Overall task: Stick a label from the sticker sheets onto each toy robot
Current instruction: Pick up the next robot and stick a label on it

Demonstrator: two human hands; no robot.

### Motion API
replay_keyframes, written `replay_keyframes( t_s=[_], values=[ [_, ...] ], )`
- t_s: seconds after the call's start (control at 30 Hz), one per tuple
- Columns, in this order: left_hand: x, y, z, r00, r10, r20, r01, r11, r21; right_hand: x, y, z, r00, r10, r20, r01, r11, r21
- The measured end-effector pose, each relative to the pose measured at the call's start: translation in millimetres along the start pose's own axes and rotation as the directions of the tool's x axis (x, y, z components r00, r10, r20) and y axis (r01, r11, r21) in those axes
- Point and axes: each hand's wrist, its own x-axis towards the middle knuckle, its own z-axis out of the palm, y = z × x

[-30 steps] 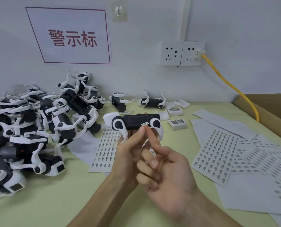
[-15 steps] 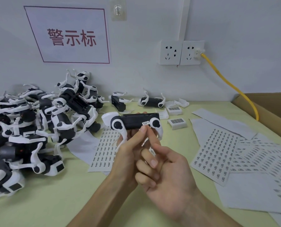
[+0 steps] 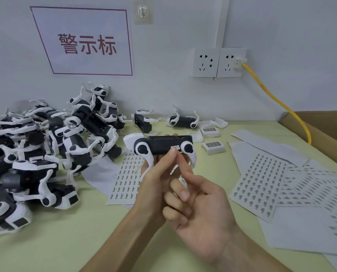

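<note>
- Head cam: the left hand point(image 3: 154, 185) grips one toy robot point(image 3: 160, 147) from below, fingers wrapped round its black body, holding it above the tabletop point(image 3: 75, 238).
- Its thumb tip sits right at a small white label point(image 3: 174, 147) near the robot's right-side wheel joint.
- The right hand point(image 3: 201, 205) has its index finger straight, tip up by that label. The other fingers are loosely curled, holding nothing as far as one can tell.
- One sticker sheet point(image 3: 125, 181) lies under the hands, with more sticker sheets point(image 3: 262, 183) to the right.
- A pile of toy robots point(image 3: 45, 146) sits on the left.
</note>
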Motion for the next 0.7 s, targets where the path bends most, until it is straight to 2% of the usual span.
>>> replay_keyframes(
  t_s=[0.23,0.37,0.5,0.7],
  values=[
    [-2.3,1.6,2.9,0.998,-0.056,-0.014,0.056,0.998,0.007,-0.7,1.8,0.1,1.000,-0.016,0.003,0.016,1.000,0.010],
    [-1.2,0.3,3.2,0.998,-0.023,-0.056,0.022,0.999,-0.026,-0.8,2.0,0.5,1.000,-0.016,0.015,0.016,1.000,0.005],
    [-2.6,2.5,5.2,0.996,-0.059,-0.062,0.058,0.998,-0.014,-0.8,2.3,0.1,1.000,-0.009,0.018,0.009,1.000,-0.003],
    [-1.0,0.9,5.1,0.991,-0.040,-0.128,0.039,0.999,-0.016,-0.9,2.2,-0.3,1.000,0.003,0.008,-0.003,0.999,-0.036]
  ],
)
